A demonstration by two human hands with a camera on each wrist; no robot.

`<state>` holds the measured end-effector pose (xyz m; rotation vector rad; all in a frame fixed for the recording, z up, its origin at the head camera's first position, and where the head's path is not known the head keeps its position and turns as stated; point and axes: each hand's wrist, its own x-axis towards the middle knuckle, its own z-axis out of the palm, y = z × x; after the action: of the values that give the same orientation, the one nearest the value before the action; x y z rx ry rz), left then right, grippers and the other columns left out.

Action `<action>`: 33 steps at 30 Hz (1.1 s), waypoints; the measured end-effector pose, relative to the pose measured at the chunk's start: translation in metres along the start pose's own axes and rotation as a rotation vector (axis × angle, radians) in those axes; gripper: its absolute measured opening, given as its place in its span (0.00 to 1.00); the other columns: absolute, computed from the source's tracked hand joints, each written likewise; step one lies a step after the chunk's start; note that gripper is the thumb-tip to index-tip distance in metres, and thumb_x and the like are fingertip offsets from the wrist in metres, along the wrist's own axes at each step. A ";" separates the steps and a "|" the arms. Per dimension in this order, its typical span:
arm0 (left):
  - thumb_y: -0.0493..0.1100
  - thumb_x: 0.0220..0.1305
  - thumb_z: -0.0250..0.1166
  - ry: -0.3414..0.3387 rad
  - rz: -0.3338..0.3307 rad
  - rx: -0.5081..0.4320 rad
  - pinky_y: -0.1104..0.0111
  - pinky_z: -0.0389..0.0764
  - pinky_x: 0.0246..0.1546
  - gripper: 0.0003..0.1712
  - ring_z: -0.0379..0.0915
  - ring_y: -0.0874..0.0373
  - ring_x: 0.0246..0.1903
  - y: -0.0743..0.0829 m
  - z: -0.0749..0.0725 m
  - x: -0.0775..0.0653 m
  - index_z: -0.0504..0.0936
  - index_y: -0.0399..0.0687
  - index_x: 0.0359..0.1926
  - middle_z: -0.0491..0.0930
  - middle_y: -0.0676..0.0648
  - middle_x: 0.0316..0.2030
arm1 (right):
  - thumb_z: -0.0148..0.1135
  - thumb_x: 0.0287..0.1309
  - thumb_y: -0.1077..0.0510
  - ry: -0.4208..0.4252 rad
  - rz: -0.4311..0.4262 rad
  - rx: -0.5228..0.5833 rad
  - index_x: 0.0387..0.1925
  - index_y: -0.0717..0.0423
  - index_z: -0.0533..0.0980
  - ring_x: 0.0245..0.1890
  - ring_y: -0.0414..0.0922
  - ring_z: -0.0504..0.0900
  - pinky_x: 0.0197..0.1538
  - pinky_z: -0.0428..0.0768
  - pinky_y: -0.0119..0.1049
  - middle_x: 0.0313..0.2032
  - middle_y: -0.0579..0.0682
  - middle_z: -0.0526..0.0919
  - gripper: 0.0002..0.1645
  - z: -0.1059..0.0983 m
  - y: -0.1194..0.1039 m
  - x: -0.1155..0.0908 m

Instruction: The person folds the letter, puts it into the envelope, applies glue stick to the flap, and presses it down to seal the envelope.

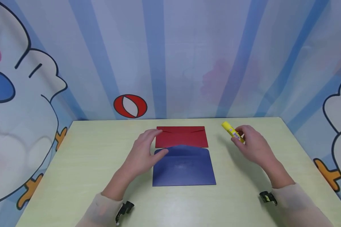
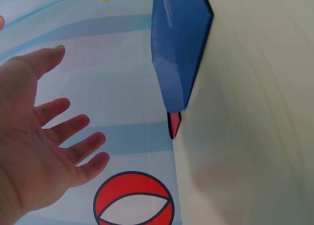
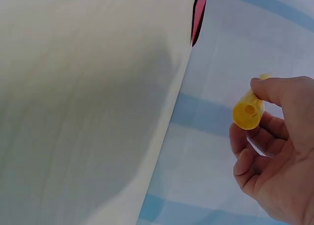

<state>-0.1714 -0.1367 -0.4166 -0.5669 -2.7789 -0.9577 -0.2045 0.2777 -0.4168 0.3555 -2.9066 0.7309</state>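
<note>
A yellow glue stick (image 1: 232,131) is pinched between the thumb and fingers of my right hand (image 1: 254,145), raised over the right part of the table. In the right wrist view the round end of the glue stick (image 3: 247,115) faces the camera. My left hand (image 1: 142,154) hovers with spread fingers over the left edges of two envelopes, holding nothing; its palm shows in the left wrist view. The blue envelope (image 1: 184,171) lies nearer, its flap raised toward the back. Behind it is a red envelope (image 1: 182,137), whose near edge meets the blue flap.
The pale wooden table (image 1: 88,164) ends at a printed blue curtain (image 1: 184,63) with striped and cartoon patterns. A red and white ball (image 1: 130,106) is printed on it. Small black devices sit on both wrists.
</note>
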 end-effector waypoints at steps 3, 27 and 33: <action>0.55 0.64 0.77 -0.005 -0.009 -0.003 0.39 0.68 0.70 0.44 0.64 0.46 0.72 -0.003 -0.002 -0.003 0.71 0.50 0.76 0.70 0.45 0.73 | 0.65 0.74 0.55 -0.039 0.028 -0.016 0.61 0.69 0.75 0.44 0.57 0.81 0.43 0.83 0.54 0.51 0.64 0.81 0.25 -0.003 0.011 -0.001; 0.54 0.66 0.75 -0.015 -0.022 0.027 0.40 0.68 0.70 0.41 0.66 0.45 0.72 -0.008 -0.001 -0.005 0.71 0.48 0.75 0.71 0.44 0.72 | 0.66 0.71 0.54 -0.224 0.136 -0.113 0.55 0.73 0.75 0.39 0.56 0.81 0.40 0.80 0.56 0.44 0.65 0.83 0.25 -0.005 0.062 -0.002; 0.54 0.66 0.75 -0.015 -0.018 0.026 0.39 0.68 0.70 0.41 0.66 0.45 0.72 -0.008 -0.002 -0.005 0.71 0.47 0.75 0.71 0.44 0.72 | 0.66 0.71 0.54 -0.248 0.130 -0.119 0.53 0.73 0.75 0.37 0.54 0.81 0.39 0.80 0.55 0.42 0.62 0.83 0.24 -0.004 0.065 -0.002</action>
<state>-0.1704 -0.1450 -0.4211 -0.5488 -2.8095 -0.9239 -0.2187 0.3360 -0.4426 0.2637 -3.2153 0.5623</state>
